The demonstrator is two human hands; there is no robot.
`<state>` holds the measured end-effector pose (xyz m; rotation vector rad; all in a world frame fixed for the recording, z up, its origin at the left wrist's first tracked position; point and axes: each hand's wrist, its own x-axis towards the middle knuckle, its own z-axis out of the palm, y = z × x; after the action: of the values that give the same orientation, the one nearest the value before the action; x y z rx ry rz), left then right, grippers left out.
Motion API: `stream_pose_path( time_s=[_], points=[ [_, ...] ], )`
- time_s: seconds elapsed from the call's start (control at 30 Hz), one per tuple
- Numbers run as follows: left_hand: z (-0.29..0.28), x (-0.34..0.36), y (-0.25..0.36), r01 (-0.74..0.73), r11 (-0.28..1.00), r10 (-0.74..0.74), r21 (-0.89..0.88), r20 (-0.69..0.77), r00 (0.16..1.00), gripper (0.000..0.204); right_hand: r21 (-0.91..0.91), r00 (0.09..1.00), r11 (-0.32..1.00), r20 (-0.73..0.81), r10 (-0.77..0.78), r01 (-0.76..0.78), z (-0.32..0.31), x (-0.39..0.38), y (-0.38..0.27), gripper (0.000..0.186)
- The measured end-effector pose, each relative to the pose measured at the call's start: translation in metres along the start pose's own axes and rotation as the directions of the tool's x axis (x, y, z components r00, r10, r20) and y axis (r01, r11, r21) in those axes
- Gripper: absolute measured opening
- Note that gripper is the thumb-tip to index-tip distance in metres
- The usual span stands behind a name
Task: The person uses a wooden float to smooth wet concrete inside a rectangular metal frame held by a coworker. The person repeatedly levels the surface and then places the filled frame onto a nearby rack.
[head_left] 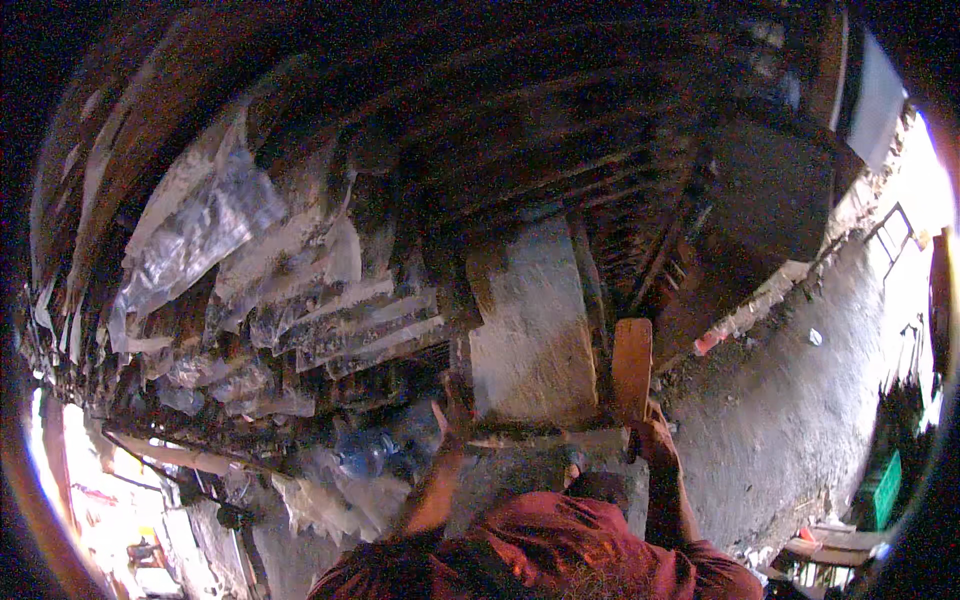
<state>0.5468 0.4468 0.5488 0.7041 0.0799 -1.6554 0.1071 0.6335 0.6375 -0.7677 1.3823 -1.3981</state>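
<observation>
A: Take the pale rectangular panel (pixel 535 340) as our landmark. Where are the hands?

B: The right hand (pixel 653 437) is at its lower right corner, closed around the lower end of an orange-brown wooden plank (pixel 632 365).

A: And how does that plank stand?

B: Nearly upright, just beside the panel's right edge, with its rounded top end well below the panel's top.

A: What about the left hand (pixel 449 420)?

B: Near the panel's lower left corner, thumb apart from the fingers. It's too dark there; I cannot tell whether it grips anything or touches the panel.

A: Anything else about?

B: Left of the panel, rows of pale sheets (pixel 385 325), and farther left a shiny clear plastic sheet (pixel 205 225). Below and left of the panel lies something blue, too blurred to name. A green crate (pixel 880 490) sits well to the panel's right, lower down.

A: And the sleeves?

B: Maroon, below the panel.
</observation>
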Motion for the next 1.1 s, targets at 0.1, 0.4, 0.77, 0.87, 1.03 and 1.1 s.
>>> stream_pose_path(
  time_s=[0.1, 0.4, 0.77, 0.87, 1.03, 1.1],
  points=[
    [0.045, 0.022, 0.009, -0.056, 0.994, 0.056, 0.093, 0.002, 0.998, 0.072, 0.071, 0.998, 0.997, 0.058, -0.006, 0.001, 0.008, 0.060, -0.016, 0.053],
    [0.105, 0.052, 0.076, -0.261, 0.903, 0.262, 0.342, 0.043, 0.964, 0.069, 0.171, 0.967, 0.985, 0.254, -0.010, -0.035, 0.068, 0.163, -0.008, 0.049],
    [0.127, 0.032, 0.177, -0.415, 0.654, 0.461, 0.632, 0.102, 0.882, 0.066, 0.021, 0.779, 0.986, 0.609, -0.145, 0.167, 0.199, 0.209, -0.016, 0.055],
    [0.133, 0.020, 0.203, -0.427, 0.584, 0.484, 0.691, 0.126, 0.866, 0.066, -0.064, 0.785, 0.960, 0.592, -0.183, 0.272, 0.225, 0.208, -0.019, 0.051],
    [0.114, -0.006, 0.240, -0.439, 0.508, 0.510, 0.741, 0.152, 0.847, 0.064, -0.205, 0.814, 0.906, 0.540, -0.212, 0.371, 0.266, 0.188, -0.015, 0.044],
    [0.107, -0.014, 0.251, -0.451, 0.493, 0.517, 0.744, 0.167, 0.840, 0.064, -0.233, 0.799, 0.865, 0.541, -0.264, 0.444, 0.284, 0.179, -0.018, 0.041]
  ],
)
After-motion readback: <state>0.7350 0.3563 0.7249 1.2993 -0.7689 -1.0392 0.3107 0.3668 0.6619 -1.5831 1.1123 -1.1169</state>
